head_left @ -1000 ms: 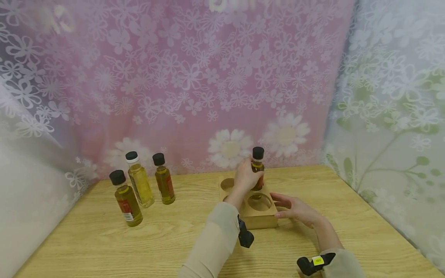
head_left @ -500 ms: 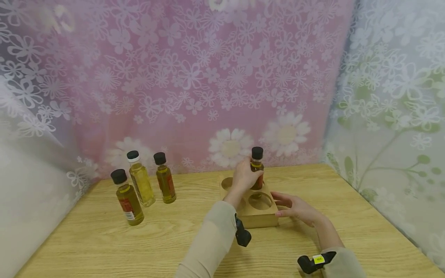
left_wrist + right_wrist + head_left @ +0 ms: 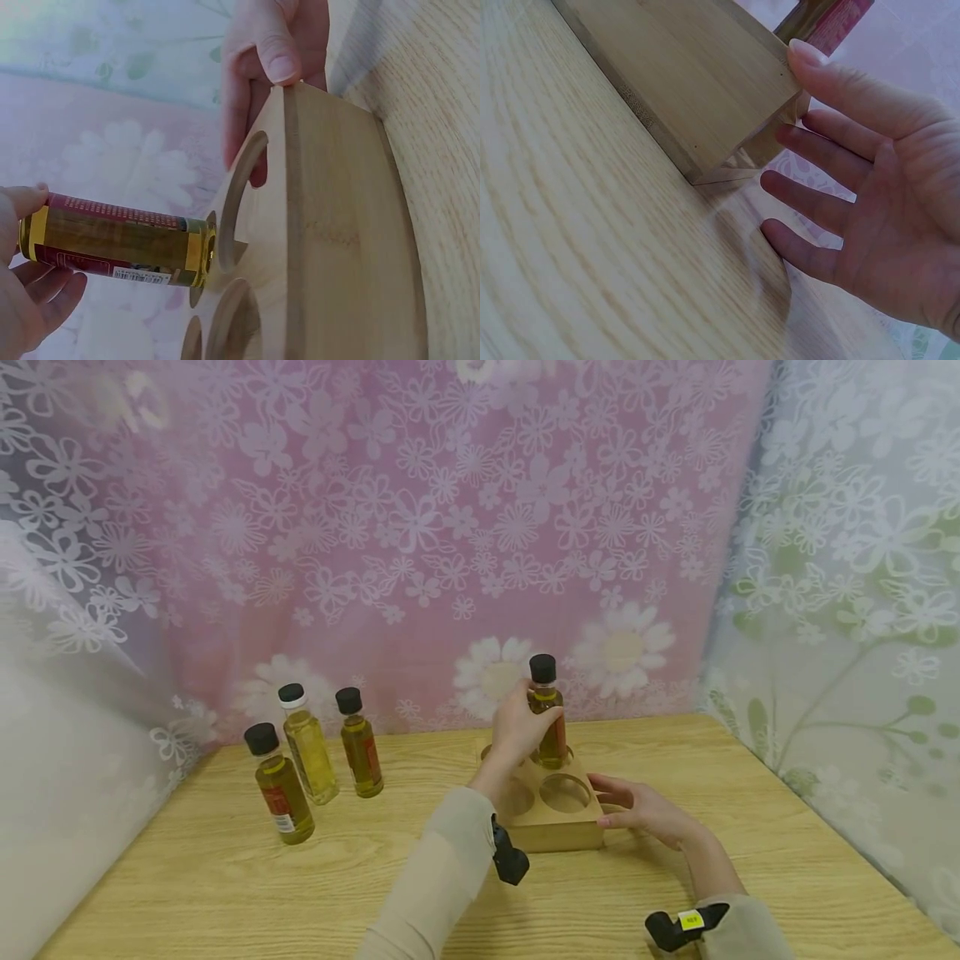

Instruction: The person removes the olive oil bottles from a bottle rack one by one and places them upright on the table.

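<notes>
My left hand (image 3: 519,727) grips a dark-capped bottle of oil (image 3: 552,745) with a red label. The bottle stands nearly upright over the far right hole of a wooden bottle rack (image 3: 551,837). In the left wrist view, the base of the bottle (image 3: 120,241) is right at the hole's rim, fingers and thumb round its upper part. My right hand (image 3: 648,814) rests against the rack's right side. In the right wrist view, its thumb touches the top corner of the rack (image 3: 697,82), and its other fingers are loosely extended beside the open end.
To the left stand two more dark oil bottles with red labels, one nearer (image 3: 283,802) and one farther back (image 3: 363,758). A pale yellow oil bottle (image 3: 311,756) with a white-banded black cap stands between them. Floral curtains (image 3: 375,568) enclose the wooden table (image 3: 247,893).
My left hand has raised the bottle and shifted it slightly left, so more of its body shows above the rack. The right hand stays at the rack's side.
</notes>
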`<state>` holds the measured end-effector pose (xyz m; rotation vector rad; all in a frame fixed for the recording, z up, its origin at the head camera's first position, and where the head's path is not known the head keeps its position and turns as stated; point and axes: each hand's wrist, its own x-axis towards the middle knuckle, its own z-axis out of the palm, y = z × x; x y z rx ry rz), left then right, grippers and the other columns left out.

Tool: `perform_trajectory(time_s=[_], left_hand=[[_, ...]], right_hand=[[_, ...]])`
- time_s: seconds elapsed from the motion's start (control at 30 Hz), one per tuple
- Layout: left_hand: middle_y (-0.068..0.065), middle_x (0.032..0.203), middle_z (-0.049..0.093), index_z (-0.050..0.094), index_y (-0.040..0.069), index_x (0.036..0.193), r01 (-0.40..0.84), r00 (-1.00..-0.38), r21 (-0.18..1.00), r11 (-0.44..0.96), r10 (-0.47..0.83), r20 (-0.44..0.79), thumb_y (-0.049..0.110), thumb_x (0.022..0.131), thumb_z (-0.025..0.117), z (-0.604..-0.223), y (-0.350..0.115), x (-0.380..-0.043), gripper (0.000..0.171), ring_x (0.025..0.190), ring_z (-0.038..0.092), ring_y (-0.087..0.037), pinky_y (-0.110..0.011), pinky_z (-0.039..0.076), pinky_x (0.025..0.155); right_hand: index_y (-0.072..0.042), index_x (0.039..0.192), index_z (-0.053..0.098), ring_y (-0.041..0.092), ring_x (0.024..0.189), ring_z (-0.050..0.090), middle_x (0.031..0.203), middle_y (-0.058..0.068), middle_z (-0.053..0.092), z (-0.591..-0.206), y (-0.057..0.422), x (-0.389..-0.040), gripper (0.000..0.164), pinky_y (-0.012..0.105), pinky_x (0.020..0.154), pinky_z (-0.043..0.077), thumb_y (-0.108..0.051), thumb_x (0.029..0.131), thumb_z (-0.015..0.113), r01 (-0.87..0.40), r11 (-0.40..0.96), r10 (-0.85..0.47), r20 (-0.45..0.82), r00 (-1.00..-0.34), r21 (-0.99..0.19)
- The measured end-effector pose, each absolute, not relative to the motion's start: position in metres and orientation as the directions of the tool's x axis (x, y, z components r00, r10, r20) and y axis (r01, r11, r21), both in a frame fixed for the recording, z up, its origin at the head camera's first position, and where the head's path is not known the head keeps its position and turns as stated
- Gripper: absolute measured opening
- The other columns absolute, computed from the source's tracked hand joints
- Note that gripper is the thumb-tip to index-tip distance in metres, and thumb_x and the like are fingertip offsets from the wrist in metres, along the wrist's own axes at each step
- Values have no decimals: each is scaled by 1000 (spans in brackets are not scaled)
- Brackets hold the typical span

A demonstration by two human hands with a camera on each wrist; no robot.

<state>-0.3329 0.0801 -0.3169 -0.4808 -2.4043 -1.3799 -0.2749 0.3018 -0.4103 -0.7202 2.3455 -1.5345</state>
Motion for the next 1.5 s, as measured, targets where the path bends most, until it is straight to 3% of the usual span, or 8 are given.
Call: perform_trajectory(time_s=[0.57, 0.8, 1.17, 1.5], left_hand=[[-6, 104, 58, 53, 10, 120, 533, -830, 774, 342, 34, 556, 26, 84, 70, -307, 34, -326, 43, 90, 58, -19, -36, 51, 74], [-11, 108, 57, 55, 7, 120, 537, -804, 747, 391, -31, 594, 21, 81, 73, -313, 1, -325, 45, 96, 58, -24, -38, 52, 77], [-14, 110, 56, 56, 4, 118, 533, -783, 696, 481, -32, 622, 21, 81, 74, -323, -48, -307, 45, 97, 55, -27, -40, 52, 75], [-15, 113, 53, 54, 4, 121, 452, -820, 714, 534, -67, 568, 24, 82, 72, -326, -93, -287, 48, 97, 52, -27, -40, 52, 74]], right_hand=[[2, 146, 20, 49, 128, 27, 145, 29, 25, -409, 301, -274, 74, 60, 95, 33, -13, 88, 64, -271, 323, -523, 68, -850, -907], [3, 146, 19, 50, 128, 26, 145, 30, 23, -407, 300, -273, 75, 60, 95, 33, -13, 88, 64, -267, 317, -527, 65, -847, -910], [2, 146, 20, 49, 128, 26, 145, 29, 23, -409, 302, -274, 73, 61, 95, 32, -12, 89, 63, -277, 314, -537, 71, -841, -908], [1, 146, 20, 48, 129, 26, 146, 27, 24, -410, 302, -276, 73, 58, 96, 34, -13, 89, 63, -261, 309, -531, 62, -845, -915]])
